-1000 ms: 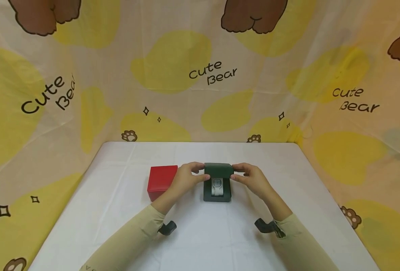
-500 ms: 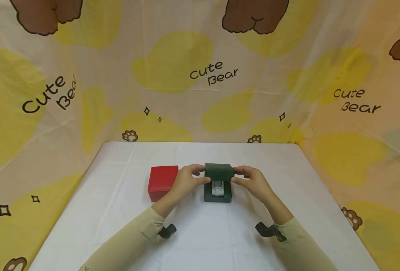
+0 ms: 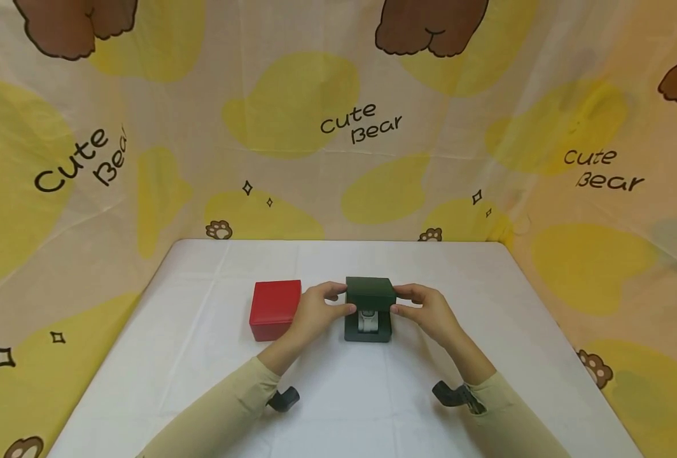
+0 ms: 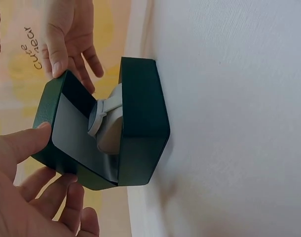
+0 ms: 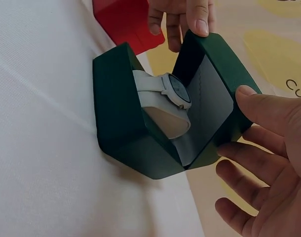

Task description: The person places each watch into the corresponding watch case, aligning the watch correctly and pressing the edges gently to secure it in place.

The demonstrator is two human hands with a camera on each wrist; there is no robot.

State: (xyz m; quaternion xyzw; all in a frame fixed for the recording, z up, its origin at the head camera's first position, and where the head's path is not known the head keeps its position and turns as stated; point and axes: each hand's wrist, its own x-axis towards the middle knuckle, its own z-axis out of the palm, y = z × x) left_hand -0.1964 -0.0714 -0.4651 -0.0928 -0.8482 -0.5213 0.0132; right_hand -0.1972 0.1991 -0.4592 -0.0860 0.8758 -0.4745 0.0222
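With the green watch box [image 3: 367, 318] sitting mid-table just right of the red box [image 3: 275, 309], left hand [image 3: 315, 312] and right hand [image 3: 427, 310] pinched its half-tilted lid [image 3: 369, 292] from either side, steadying it over the white watch [image 5: 165, 96].

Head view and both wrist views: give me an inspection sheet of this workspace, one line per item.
Surface: white table, covered in white cloth.
Job's things: green watch box, lid partly lowered over its base; white watch on a cushion inside.
Clutter: red box, shut, left of the green box and apart from it.
Hands: left hand and right hand each grip one side of the lid, thumbs on its front edge.
Cables: nothing seen; a dark wrist mount under each sleeve.
Surroundings: yellow bear-print curtain behind and on both sides.
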